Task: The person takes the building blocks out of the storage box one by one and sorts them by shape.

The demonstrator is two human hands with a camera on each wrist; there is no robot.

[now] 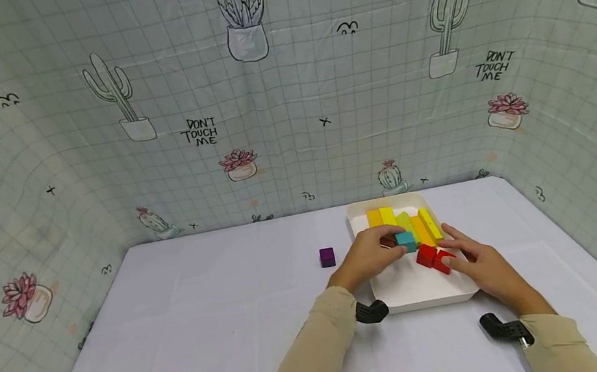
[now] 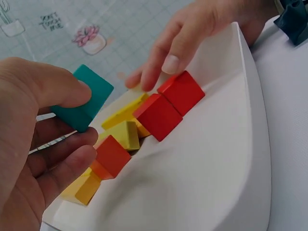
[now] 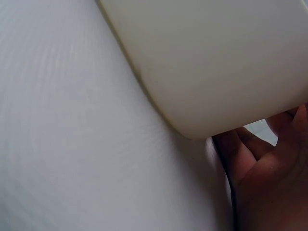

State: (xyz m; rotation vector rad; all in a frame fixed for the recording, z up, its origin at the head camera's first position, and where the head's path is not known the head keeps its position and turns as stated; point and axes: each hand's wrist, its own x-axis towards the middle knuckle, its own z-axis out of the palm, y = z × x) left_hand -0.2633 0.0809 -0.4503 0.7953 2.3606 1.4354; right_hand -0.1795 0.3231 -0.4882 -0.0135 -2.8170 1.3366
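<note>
My left hand (image 1: 369, 256) holds a teal block (image 2: 89, 98) above the white tray (image 1: 423, 290), its thumb pressed on one face. At the tray's right side is my right hand (image 1: 486, 266), its fingers extended over the rim and its thumb tip right at the nearer of two red blocks (image 1: 443, 262). Those red blocks sit side by side, turned at an angle. Several yellow blocks (image 1: 386, 216) fill the far part of the tray. An orange block (image 2: 111, 156) lies among them, mostly behind my left hand in the head view.
A purple block (image 1: 327, 257) stands on the white table (image 1: 208, 319), left of the tray. Behind the table and along both sides hangs a printed cloth (image 1: 283, 96) with cactus drawings. A black strap-mounted camera (image 1: 503, 329) sits on the right wrist.
</note>
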